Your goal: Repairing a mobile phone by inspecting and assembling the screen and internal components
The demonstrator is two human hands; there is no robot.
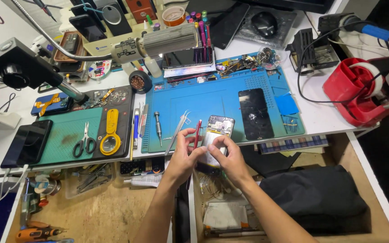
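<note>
An opened phone (219, 128) with its back cover off lies at the front edge of the blue work mat (203, 101), its lower end hanging over the edge. My right hand (228, 155) grips the phone's lower part from the right. My left hand (182, 155) holds a thin red tool (197, 131), which points up beside the phone's left side, and its fingers touch the phone. Metal tweezers (178, 128) lie on the mat just left of my left hand. A screwdriver (158, 126) lies further left.
A dark phone screen (254, 113) and a blue cloth (287, 104) lie right of the phone. On a green mat (64, 137) are scissors (85, 143) and a yellow magnifier (110, 135). A red tape dispenser (359, 90) stands at right. Open drawers (109, 207) lie below.
</note>
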